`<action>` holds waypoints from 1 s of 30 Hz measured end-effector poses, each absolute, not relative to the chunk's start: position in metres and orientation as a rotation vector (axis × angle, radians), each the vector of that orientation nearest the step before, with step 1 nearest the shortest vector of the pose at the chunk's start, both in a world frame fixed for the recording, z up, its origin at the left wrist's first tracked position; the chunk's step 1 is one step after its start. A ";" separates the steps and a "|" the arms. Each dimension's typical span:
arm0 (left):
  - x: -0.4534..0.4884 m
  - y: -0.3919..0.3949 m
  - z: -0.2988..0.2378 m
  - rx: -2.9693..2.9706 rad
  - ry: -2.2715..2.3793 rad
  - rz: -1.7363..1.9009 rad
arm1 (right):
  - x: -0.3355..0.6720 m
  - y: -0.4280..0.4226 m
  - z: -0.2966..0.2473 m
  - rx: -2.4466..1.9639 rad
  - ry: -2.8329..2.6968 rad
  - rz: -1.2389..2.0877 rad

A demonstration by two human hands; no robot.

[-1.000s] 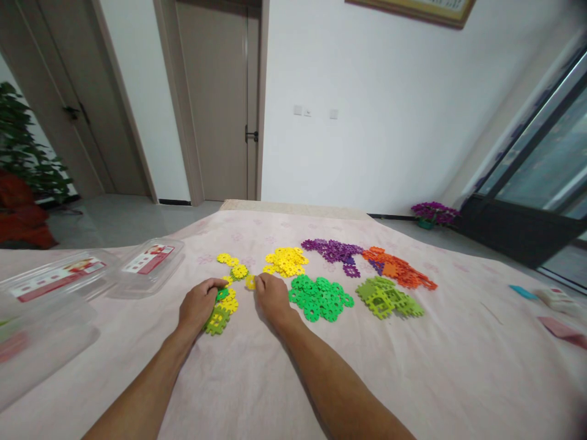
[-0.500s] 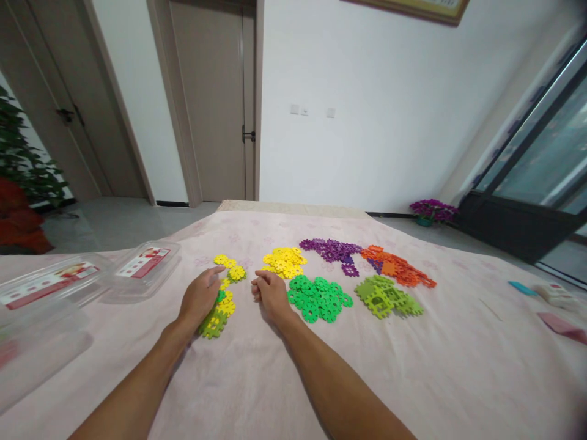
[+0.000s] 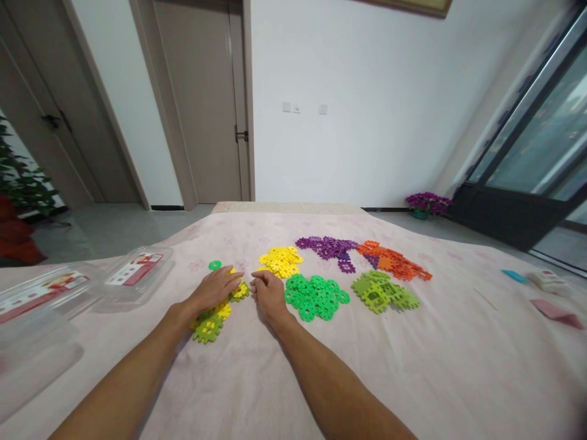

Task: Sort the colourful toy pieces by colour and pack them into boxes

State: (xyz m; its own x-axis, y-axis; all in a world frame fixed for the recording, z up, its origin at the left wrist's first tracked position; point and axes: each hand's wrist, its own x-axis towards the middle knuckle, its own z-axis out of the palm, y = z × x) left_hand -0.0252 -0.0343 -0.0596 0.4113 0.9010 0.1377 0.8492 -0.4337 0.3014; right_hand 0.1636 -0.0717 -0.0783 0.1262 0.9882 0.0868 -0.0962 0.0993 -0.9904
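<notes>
My left hand (image 3: 217, 289) lies over a chain of yellow and olive-green snowflake building discs, its fingers stretched forward and covering the middle of it. A square olive-green piece (image 3: 208, 330) shows at the chain's near end, and a yellow disc (image 3: 239, 289) on a green one peeks out by the fingertips. Just beyond the hand is a single green disc (image 3: 214, 265). To the right, my right hand (image 3: 269, 297) is closed with curled fingers near the yellow disc; whatever it may pinch is hidden.
Sorted piles lie on the pink cloth (image 3: 257, 379): yellow discs (image 3: 280, 261), green discs (image 3: 316, 297), purple pieces (image 3: 326, 247), orange pieces (image 3: 398, 263) and light-green squares (image 3: 384, 292). Clear plastic lids (image 3: 137, 278) sit at the left. A blue item (image 3: 514, 276) and pink cloth piece (image 3: 557, 313) lie far right.
My left hand has moved forward and right over the chain, hiding more of it. A green disc now shows beyond its fingers. My right hand stays curled in nearly the same place.
</notes>
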 end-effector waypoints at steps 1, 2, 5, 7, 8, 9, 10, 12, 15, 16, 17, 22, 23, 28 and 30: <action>-0.025 -0.044 -0.056 2.423 1.489 0.464 | 0.164 -0.071 -0.079 -1.150 -1.093 1.062; -0.026 -0.053 -0.052 2.340 1.434 0.524 | 0.165 -0.070 -0.080 -1.177 -1.110 1.023; -0.029 -0.076 -0.043 2.104 1.415 0.724 | 0.167 -0.069 -0.079 -1.252 -1.265 0.861; -0.034 -0.087 -0.043 1.954 1.522 0.862 | 0.170 -0.071 -0.076 -1.299 -1.405 0.769; -0.036 -0.091 -0.045 1.880 1.592 0.929 | 0.172 -0.073 -0.073 -1.320 -1.473 0.757; -0.039 -0.093 -0.049 1.826 1.660 0.980 | 0.174 -0.075 -0.070 -1.334 -1.541 0.764; -0.042 -0.095 -0.053 1.797 1.714 1.011 | 0.176 -0.077 -0.066 -1.340 -1.613 0.777; -0.046 -0.095 -0.062 1.776 1.769 1.046 | 0.180 -0.081 -0.059 -1.340 -1.775 0.774; -0.049 -0.093 -0.070 1.826 1.760 1.026 | 0.180 -0.084 -0.052 -1.372 -2.004 0.650; -0.049 -0.092 -0.071 1.866 1.759 1.007 | 0.179 -0.084 -0.050 -1.386 -2.061 0.599; -0.048 -0.091 -0.071 1.917 1.755 0.982 | 0.177 -0.083 -0.050 -1.399 -2.096 0.561; -0.045 -0.089 -0.071 2.099 1.720 0.912 | 0.171 -0.081 -0.052 -1.471 -2.042 0.549; -0.045 -0.089 -0.071 2.108 1.721 0.910 | 0.171 -0.081 -0.052 -1.485 -2.023 0.552; -0.046 -0.088 -0.072 2.131 1.716 0.887 | 0.171 -0.080 -0.058 -1.437 -1.912 0.613; -0.047 -0.087 -0.073 2.144 1.705 0.876 | 0.171 -0.076 -0.062 -1.372 -1.796 0.688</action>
